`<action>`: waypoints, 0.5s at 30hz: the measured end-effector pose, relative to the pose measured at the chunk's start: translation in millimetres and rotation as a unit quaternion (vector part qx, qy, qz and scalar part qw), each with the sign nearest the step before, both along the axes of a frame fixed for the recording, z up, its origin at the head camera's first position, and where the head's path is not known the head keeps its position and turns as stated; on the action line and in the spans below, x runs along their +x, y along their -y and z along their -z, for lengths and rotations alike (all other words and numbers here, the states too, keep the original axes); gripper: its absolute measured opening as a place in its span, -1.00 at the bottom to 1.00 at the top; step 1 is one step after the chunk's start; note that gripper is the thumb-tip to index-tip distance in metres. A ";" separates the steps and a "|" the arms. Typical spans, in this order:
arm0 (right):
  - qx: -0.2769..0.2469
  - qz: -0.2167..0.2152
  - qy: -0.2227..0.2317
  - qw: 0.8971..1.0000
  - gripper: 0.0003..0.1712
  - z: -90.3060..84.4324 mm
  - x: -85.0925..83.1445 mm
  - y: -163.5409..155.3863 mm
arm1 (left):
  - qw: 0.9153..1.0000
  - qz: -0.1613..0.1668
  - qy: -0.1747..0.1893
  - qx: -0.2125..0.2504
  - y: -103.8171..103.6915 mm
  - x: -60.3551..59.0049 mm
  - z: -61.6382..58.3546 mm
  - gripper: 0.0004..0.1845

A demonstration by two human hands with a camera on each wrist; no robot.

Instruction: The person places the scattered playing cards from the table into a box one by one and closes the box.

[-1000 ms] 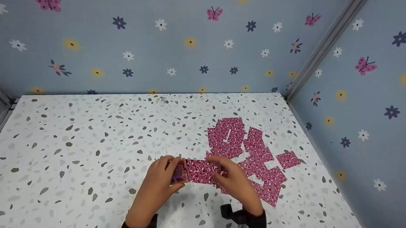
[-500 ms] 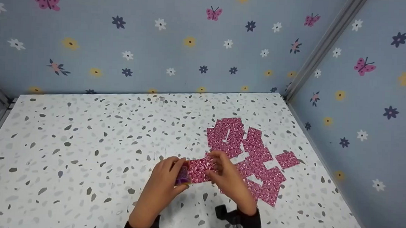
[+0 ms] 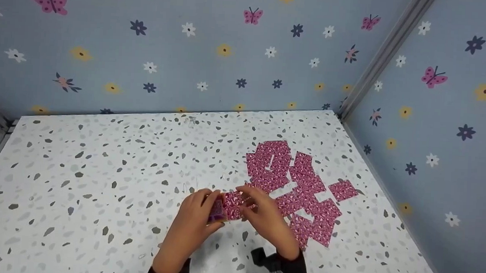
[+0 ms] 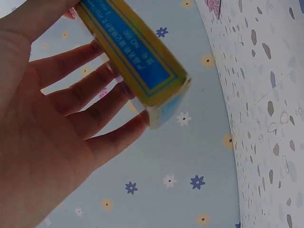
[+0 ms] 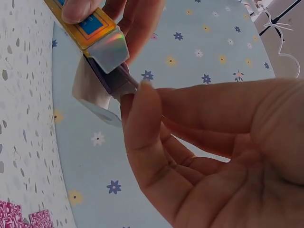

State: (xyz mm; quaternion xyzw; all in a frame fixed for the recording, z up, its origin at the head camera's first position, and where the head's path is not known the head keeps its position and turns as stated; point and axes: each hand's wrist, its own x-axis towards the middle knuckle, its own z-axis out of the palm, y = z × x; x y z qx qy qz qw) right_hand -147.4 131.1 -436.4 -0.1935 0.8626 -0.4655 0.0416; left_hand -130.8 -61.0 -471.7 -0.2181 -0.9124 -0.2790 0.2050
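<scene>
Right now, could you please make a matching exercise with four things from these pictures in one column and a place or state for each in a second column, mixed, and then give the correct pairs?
Column one:
1. small yellow and blue box
2. pink patterned cards
3. right hand
4. speckled table

Column two:
A. spread flat, to the right of the hands
B. pinches a pink card at the box's open end
C. held in the left hand
D. white with grey flecks, under everything

Pairs: 1-C, 2-A, 3-B, 4-D
</scene>
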 end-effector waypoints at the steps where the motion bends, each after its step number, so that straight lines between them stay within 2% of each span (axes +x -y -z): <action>1: 0.000 0.002 0.004 1.000 -0.50 0.1 0.0 0.8 | 1.000 0.000 -0.002 0.000 0.0 -0.2 0.1 -0.23; 7: 0.022 0.007 0.013 1.000 -0.56 0.2 -1.2 5.9 | 1.000 0.001 0.001 -0.001 0.4 -0.5 1.1 -0.24; 15: 0.059 -0.012 -0.033 0.998 -0.57 -0.5 1.0 6.2 | 1.000 0.002 0.006 -0.008 0.8 -0.9 1.5 -0.26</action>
